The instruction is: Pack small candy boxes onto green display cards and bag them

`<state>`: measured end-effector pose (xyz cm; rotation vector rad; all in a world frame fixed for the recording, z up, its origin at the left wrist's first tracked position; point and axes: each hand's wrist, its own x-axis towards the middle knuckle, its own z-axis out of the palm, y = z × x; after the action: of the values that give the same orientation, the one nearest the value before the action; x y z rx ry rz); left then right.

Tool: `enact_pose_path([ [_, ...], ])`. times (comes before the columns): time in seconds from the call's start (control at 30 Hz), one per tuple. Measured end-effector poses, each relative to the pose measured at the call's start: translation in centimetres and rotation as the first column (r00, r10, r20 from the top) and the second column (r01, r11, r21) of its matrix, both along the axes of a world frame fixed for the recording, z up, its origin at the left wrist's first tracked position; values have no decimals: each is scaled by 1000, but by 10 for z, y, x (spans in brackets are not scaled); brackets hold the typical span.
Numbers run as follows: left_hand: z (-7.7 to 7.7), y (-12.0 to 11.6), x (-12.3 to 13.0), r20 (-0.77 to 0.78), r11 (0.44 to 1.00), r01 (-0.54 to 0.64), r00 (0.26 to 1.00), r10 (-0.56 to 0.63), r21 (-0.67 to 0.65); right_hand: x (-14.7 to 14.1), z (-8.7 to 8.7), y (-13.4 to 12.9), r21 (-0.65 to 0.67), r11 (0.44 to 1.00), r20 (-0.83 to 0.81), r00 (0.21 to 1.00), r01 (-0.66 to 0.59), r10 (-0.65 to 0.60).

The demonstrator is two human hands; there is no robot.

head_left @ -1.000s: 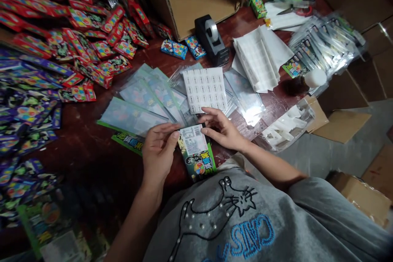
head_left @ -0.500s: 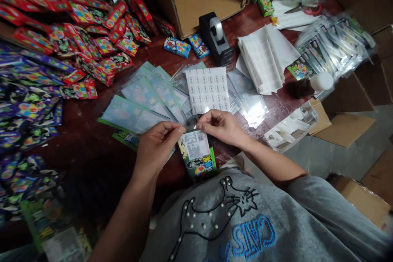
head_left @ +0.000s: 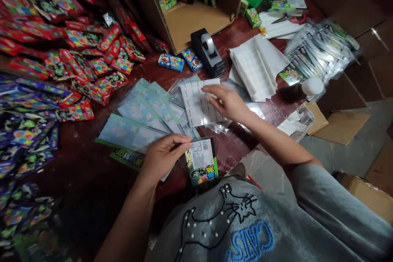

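Reaching away from the green packet [head_left: 202,163], right hand [head_left: 227,101] is touching the sticker sheet [head_left: 196,104], fingers spread; left hand [head_left: 162,157] is pinching the already barcode-labelled packet.

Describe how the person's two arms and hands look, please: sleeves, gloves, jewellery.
Both hands, left hand and right hand, are bare: no gloves, rings or watch show. The forearms are uncovered. A short grey sleeve covers the right upper arm; the left arm's upper part is out of view.

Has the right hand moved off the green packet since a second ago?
Yes. The right hand has left the green packet and gone up the table onto the sticker sheet, nearer the tape dispenser.
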<state>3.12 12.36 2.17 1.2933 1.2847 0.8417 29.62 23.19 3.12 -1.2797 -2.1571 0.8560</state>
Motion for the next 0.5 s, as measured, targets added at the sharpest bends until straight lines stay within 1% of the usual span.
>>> enact_pose_path([
  [0.03,-1,3,2,7,1000,22,1000,-22,4,-5,-1,18,44,997,127,989,68,-73],
  [0.1,-3,8,5,27,998,68,997,-68,18,-15,-3,48,61,988,356,922,142,-154],
  [0.17,-5,12,7,37,993,109,993,-111,34,-21,-5,66,33,987,485,861,159,-155],
  [0.2,-6,14,7,36,991,127,991,-129,40,-22,-6,70,17,989,507,852,145,-134],
  [0.27,-8,19,7,22,986,155,987,-157,60,-20,-9,72,-19,996,488,870,83,-64],
  [0.37,-12,29,9,-58,974,201,979,-196,100,-12,-13,69,-77,997,392,919,-10,40],
  [0.43,-18,36,11,-102,970,228,970,-218,90,-8,-15,66,-101,995,321,945,-23,55],
  [0.5,-24,42,14,-102,969,243,966,-237,52,-5,-17,65,-110,993,290,955,-32,63],
])
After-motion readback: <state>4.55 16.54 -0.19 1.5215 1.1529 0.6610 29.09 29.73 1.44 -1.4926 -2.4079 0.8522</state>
